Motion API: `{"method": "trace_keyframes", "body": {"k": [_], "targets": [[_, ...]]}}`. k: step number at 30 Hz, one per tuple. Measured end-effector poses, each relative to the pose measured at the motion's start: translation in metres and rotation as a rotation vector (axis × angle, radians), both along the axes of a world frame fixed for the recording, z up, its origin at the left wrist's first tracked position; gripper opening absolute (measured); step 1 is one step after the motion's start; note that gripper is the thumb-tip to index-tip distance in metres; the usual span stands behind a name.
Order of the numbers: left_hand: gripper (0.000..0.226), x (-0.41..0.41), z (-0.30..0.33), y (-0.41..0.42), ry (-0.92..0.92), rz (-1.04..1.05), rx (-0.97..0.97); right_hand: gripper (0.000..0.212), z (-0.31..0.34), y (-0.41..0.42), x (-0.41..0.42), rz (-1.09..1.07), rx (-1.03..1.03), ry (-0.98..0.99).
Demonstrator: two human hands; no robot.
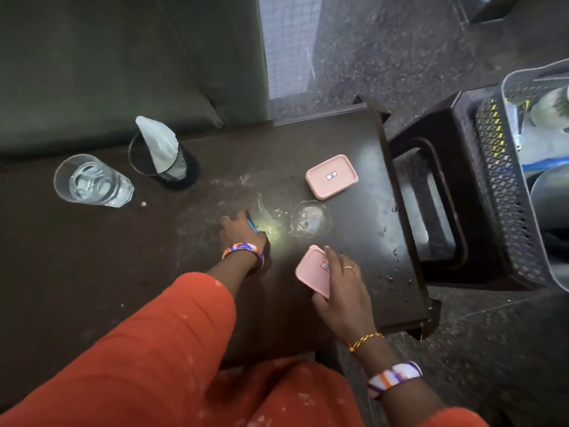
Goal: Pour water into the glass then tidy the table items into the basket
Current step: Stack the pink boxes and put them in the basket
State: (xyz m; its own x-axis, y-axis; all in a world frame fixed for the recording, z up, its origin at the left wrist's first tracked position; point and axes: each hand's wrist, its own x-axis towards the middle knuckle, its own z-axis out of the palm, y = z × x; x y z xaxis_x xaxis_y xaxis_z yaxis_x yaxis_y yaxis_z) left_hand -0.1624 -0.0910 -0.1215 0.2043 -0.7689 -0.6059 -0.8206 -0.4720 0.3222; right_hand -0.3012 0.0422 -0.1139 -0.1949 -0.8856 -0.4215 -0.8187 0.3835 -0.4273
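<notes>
Two pink lidded containers are in view on the dark table. I see the far pink container lying flat near the table's right edge, untouched. The near pink container is gripped by my right hand, fingers over its top and thumb at its near edge; the container is tilted, its right side lifted.

My left hand is well apart from the right hand, at the table's centre, fingers curled around a small blue object that is mostly hidden; I cannot tell what it is.

A glass holding water stands upright at the table's far left. Just beside it, to the right, a black mesh holder carries a white tissue. A small clear dish sits between the two pink containers, with water droplets scattered near the table's right edge.

The basket, grey with perforated walls, rests on a dark stool to the right of the table and already holds several items.
</notes>
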Motion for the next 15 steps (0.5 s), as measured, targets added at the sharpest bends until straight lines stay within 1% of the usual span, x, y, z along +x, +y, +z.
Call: {"method": "trace_keyframes", "body": {"k": [2, 5, 8, 11, 13, 15], "targets": [[0.046, -0.006, -0.004, -0.001, -0.019, -0.033, -0.023, 0.078, 0.0, 0.002, -0.006, -0.059, -0.038, -0.012], [0.042, -0.017, -0.005, -0.001, 0.004, -0.136, -0.06, 0.079, 0.001, 0.006, -0.013, -0.147, -0.08, -0.033], [0.046, -0.032, -0.005, 0.001, 0.033, -0.231, -0.076, 0.077, 0.003, 0.008, -0.021, -0.225, -0.062, -0.054], [0.048, -0.045, -0.005, 0.001, 0.037, -0.272, -0.081, 0.076, 0.006, 0.005, -0.031, -0.292, -0.114, -0.044], [0.048, -0.049, -0.006, 0.0, 0.017, -0.291, -0.077, 0.078, 0.011, -0.004, -0.041, -0.293, -0.157, -0.041], [0.048, -0.05, -0.006, 0.002, -0.011, -0.313, -0.071, 0.078, 0.019, -0.022, -0.053, -0.251, -0.189, -0.074]]}}
